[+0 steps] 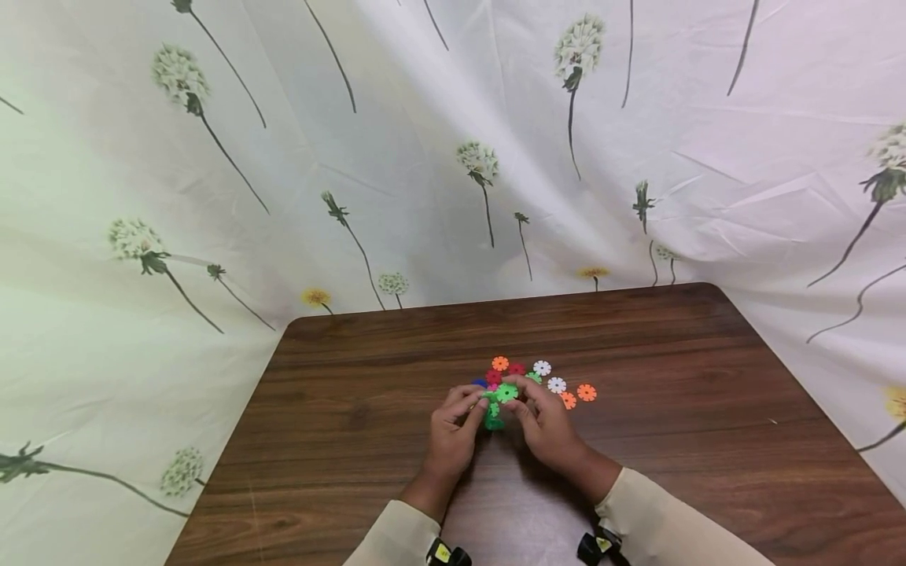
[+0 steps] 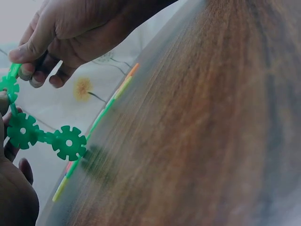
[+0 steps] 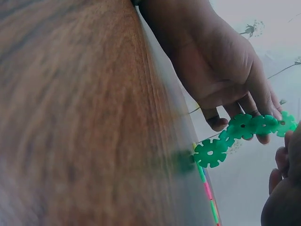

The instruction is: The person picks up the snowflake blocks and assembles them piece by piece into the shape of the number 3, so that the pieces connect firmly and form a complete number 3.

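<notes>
My left hand (image 1: 451, 432) and right hand (image 1: 554, 431) meet over the table around a chain of green notched snowflake discs (image 1: 493, 410). Left thumb and fingers grip the chain at its upper part. A brighter green disc (image 1: 506, 392) is pinched between the right thumb and index finger, right at the chain's top. In the left wrist view, linked discs (image 2: 69, 143) hang below the hands, joined at angles to one another. From the right wrist, the chain (image 3: 242, 126) runs down from the fingers to a lowest disc close over the tabletop.
Loose snowflake discs lie just beyond the hands: orange (image 1: 500, 363), red (image 1: 517, 368), white (image 1: 542, 368) and another orange (image 1: 586, 392) to the right. A blue disc (image 1: 480, 383) is partly hidden by the left fingers. Behind the brown wooden table (image 1: 340, 440) hangs a flower-patterned cloth (image 1: 425, 196).
</notes>
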`<state>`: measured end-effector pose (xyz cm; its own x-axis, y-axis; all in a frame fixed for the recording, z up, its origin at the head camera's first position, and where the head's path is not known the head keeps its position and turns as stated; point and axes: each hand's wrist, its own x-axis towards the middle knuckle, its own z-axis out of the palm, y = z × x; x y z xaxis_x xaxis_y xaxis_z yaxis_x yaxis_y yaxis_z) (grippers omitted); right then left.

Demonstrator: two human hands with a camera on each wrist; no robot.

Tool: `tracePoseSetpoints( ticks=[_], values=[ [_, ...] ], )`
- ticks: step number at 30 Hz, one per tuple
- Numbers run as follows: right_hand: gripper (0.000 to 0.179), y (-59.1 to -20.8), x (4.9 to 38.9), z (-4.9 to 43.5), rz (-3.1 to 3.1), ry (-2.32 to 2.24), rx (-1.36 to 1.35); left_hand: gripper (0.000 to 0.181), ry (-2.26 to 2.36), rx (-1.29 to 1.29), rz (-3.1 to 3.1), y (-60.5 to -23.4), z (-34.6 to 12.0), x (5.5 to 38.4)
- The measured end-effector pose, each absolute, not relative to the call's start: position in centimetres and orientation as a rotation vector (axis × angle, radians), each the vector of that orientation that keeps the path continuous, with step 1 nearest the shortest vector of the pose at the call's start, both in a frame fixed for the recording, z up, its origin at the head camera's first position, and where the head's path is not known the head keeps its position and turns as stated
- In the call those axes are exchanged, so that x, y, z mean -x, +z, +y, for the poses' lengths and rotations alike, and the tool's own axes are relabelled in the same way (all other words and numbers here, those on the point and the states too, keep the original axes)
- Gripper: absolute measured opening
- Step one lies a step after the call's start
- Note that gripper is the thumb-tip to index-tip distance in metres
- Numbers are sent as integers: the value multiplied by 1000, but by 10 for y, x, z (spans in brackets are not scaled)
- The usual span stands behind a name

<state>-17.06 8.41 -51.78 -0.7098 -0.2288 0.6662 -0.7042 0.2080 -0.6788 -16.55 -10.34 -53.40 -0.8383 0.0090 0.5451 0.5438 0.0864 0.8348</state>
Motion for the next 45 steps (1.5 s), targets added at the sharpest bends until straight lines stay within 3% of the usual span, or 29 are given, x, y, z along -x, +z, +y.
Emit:
tracePoseSetpoints(
  ticks=[18, 27, 32, 45],
  values=[
    [33, -504, 168, 91, -2151, 1497, -1003, 16, -1687, 596, -1994, -534, -104, 162],
    [41, -510, 168, 90, -2176, 1467, -896, 15, -1761, 533, -1970, -532, -102, 162],
    [33, -516, 170, 89, -2107, 1466, -839, 14, -1816, 515, -1961, -533, -101, 163],
    [37, -516, 171, 86, -2051, 1423, -879, 27, -1744, 608, -2053, -532, -102, 163]
  ],
)
